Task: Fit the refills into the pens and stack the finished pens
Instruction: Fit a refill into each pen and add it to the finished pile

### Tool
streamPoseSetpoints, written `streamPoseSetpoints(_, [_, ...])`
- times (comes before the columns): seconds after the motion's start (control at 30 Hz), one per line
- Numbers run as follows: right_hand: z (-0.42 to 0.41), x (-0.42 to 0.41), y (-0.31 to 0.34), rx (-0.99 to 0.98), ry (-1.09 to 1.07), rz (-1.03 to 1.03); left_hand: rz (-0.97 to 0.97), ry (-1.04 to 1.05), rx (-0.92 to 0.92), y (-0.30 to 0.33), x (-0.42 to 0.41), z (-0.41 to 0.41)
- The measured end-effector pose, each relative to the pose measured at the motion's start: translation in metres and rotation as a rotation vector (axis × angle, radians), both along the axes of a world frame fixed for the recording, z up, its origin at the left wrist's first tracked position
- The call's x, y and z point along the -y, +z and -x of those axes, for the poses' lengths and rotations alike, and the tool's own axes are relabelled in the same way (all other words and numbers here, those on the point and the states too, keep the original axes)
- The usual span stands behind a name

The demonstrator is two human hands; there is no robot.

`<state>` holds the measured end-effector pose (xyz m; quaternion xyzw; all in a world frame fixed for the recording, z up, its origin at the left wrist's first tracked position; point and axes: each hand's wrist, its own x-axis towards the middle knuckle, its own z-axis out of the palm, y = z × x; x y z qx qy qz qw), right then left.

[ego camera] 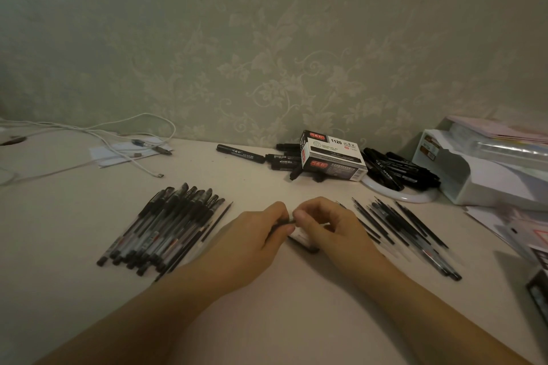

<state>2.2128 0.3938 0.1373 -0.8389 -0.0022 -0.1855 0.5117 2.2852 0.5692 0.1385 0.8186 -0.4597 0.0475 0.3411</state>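
Both hands [296, 225] pinch one pen [280, 224] together.

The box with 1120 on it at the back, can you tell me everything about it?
The box is a long cardboard carton, black and white with small red labels and "1120" printed on its top face. It looks closed and sits tilted on the table near the wall. Black markers lie against its left side and seem to poke out from under it; more markers are heaped to its right. No hand touches it.
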Motion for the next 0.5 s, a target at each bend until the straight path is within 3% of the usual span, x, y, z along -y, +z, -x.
streamPoseSetpoints(0.33, [0.0011, -0.0006, 0.0035, -0.001, 0.0, -0.048, -0.017, -0.008, 0.001, 0.0024, 0.0, 0.0015])
streamPoseSetpoints(0.5, [0.0012, -0.0005, 0.0066, 0.029, -0.081, -0.18, -0.016, 0.008, 0.011, 0.0036, -0.0001, 0.0026])
